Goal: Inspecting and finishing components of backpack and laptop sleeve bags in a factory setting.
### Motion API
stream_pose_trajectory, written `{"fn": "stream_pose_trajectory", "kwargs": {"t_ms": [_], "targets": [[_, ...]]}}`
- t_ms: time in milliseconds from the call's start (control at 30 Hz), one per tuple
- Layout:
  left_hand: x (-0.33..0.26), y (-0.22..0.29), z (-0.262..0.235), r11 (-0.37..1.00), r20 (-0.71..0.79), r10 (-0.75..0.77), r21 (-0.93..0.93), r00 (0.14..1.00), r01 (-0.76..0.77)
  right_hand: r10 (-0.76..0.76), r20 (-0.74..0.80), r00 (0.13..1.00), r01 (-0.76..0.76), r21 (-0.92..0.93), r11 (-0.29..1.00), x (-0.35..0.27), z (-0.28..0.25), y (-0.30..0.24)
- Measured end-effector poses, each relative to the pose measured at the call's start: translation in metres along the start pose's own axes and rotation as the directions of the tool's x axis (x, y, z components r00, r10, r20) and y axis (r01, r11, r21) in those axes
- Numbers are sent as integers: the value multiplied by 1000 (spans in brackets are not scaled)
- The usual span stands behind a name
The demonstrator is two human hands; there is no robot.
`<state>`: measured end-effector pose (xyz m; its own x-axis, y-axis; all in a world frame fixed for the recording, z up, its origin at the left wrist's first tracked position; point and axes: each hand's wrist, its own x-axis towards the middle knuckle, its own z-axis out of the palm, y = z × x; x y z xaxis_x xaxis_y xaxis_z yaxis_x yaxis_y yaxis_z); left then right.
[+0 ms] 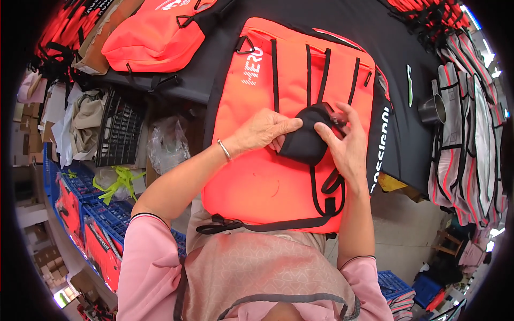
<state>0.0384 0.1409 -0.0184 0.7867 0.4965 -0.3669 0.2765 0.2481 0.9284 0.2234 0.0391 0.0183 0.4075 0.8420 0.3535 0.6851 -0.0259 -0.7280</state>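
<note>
A bright orange-red backpack (pixel 241 176) with black webbing straps lies in front of me, its near end at my lap. Above its middle, a black padded fabric piece (pixel 305 136) is held up between both hands. My left hand (pixel 267 129) pinches its left edge, thumb on top and fingers tucked beneath. Against its right side, my right hand (pixel 345 142) is closed, the thumb pressing on the fabric. A small dark item shows between the right fingers and the piece; its kind is unclear. A loose black strap (pixel 321 206) hangs below the right hand.
Another orange bag (pixel 155 40) lies on the black-covered table (pixel 412 144) at upper left. A metal cup (pixel 431 109) and a thin green-and-white tool (pixel 409 85) are at right. Grey bags (pixel 455 139) hang beyond. Black and blue crates (pixel 120 128) stand at left.
</note>
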Motion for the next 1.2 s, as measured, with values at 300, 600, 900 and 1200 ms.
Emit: {"fn": "stream_pose_trajectory", "kwargs": {"t_ms": [300,600,900,1200], "targets": [[-53,-15,-22,866,-632,174,-267,755,-423,302,389,870,-472,484,737,-1,-1,9],[-84,-18,-24,827,-687,563,463,460,-320,258,367,894,-434,560,706,-10,9,6],[-27,8,27,914,-324,312,-153,893,-375,233,361,903,-410,564,717,-35,-5,-7],[-64,-12,-10,884,-704,204,-166,680,-437,214,312,926,-368,617,695,-63,-10,-12]]}}
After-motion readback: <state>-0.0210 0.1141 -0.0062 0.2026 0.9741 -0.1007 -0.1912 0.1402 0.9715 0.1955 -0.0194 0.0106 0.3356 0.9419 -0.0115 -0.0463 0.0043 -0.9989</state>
